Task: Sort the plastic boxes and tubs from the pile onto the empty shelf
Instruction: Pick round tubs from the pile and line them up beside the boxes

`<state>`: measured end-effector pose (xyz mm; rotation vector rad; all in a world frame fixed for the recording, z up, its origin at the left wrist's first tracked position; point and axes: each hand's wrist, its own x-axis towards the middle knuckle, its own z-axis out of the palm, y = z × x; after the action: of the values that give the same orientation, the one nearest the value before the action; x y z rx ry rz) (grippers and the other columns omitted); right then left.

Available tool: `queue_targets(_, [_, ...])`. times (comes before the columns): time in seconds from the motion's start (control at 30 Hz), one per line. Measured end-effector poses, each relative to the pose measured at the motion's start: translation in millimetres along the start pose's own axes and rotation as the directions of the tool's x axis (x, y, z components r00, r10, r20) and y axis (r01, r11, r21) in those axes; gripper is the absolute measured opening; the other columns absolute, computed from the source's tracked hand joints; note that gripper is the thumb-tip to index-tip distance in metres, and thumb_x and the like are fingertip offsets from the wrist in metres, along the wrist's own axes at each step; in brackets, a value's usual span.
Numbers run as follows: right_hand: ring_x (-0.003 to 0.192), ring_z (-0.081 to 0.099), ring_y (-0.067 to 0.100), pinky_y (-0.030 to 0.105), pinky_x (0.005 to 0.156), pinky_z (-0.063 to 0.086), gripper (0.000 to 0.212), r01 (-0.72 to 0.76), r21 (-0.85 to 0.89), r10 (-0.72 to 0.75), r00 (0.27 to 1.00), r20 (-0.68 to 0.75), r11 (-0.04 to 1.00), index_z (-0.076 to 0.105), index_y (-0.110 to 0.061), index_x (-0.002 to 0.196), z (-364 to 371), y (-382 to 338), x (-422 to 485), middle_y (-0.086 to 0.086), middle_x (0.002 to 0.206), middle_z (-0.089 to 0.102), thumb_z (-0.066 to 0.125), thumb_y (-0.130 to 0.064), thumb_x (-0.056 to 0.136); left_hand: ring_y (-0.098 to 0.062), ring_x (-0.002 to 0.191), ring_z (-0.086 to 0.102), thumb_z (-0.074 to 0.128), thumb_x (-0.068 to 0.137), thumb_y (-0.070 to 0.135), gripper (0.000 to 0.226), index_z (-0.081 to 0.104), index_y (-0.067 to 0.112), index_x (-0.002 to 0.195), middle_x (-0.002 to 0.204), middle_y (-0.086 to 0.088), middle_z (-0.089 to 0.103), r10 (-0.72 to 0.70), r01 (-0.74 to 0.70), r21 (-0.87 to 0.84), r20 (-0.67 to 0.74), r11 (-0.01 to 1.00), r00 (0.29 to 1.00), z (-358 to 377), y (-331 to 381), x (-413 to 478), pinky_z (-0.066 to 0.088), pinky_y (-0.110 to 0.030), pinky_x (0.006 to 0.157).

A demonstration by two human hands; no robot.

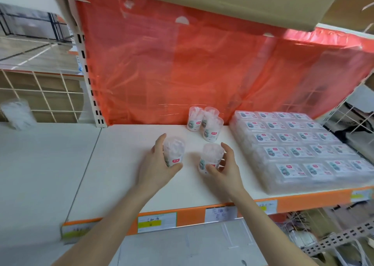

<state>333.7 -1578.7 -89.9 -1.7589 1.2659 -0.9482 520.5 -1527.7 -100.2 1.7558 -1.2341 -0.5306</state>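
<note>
**A:** Body in view?

**B:** Arms and hands only. A slim, bare left forearm [107, 223] and a slim, bare right forearm [269, 227]. Both are uncovered along their whole visible length.

**A:** Build?

**B:** Smooth, tapering to narrow wrists. The wide lens makes them look broader towards the lower edge.

**A:** Hands?

**B:** The bare left hand [159, 162] and bare right hand [224, 168] have long, slender fingers. A thumb shows plainly on each. Knuckle creases are faint, and the nails are too blurred to describe.

**A:** Clothing?

**B:** Cannot tell. The arms leave the view at the lower edge, and only uncovered forearm shows up to that point.
</note>
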Motion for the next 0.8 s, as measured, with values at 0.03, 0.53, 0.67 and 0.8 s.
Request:
queue_targets(0.03, [0.093, 0.058, 0.015, 0.026, 0.08, 0.046, 0.068, 0.005, -0.007, -0.005, 1.0, 0.001, 1.0, 0.03, -0.022, 0.137, -3, 3, 3, -0.009, 0.106, 0.053, 0.063, -0.002, 0.08, -0.027, 0.106, 0.056, 0.078, 0.066, 0.028, 0.095, 0.022, 0.027, 0.142, 0.128, -0.008, 0.054, 0.001, -0.001, 0.008, -0.006, 1.0, 1.0, 5, 3, 0, 0.05, -0.043, 0.083])
queue_targets(0.53, [0.106, 0.051, 0.015, 0.041, 0.1, 0.042, 0.071, 0.055, -0.07, -0.055, 0.998, 0.006, 0.996, 0.016, -0.009, 0.146, -18, 24, 55, -0.003, 0.124, 0.046, 0.053, 0.002, 0.087, -0.028, 0.118, 0.048, 0.077, 0.07, 0.023, 0.091, 0.023, 0.02, 0.143, 0.136, -0.007, 0.045, 0.001, 0.001, 0.051, -0.048, 0.999, 0.999, 34, 18, 8, 0.047, -0.042, 0.09])
queue_targets(0.67, [0.129, 0.042, 0.022, 0.041, 0.106, 0.037, 0.069, 0.077, -0.08, -0.077, 0.997, 0.013, 0.994, 0.016, -0.008, 0.146, -20, 26, 61, 0.007, 0.143, 0.038, 0.051, 0.005, 0.087, -0.026, 0.119, 0.048, 0.078, 0.069, 0.024, 0.091, 0.025, 0.02, 0.142, 0.137, -0.004, 0.046, 0.003, 0.001, 0.042, -0.076, 0.999, 0.997, 36, 17, 8, 0.047, -0.041, 0.091])
queue_targets(0.8, [0.13, 0.04, 0.024, 0.044, 0.106, 0.037, 0.07, 0.079, -0.077, -0.078, 0.997, 0.004, 0.994, 0.018, -0.007, 0.146, -18, 27, 68, 0.008, 0.145, 0.036, 0.053, 0.004, 0.087, -0.024, 0.119, 0.048, 0.077, 0.07, 0.023, 0.09, 0.024, 0.021, 0.143, 0.138, -0.003, 0.044, 0.002, 0.001, 0.036, -0.068, 0.999, 0.998, 36, 19, 10, 0.047, -0.036, 0.09])
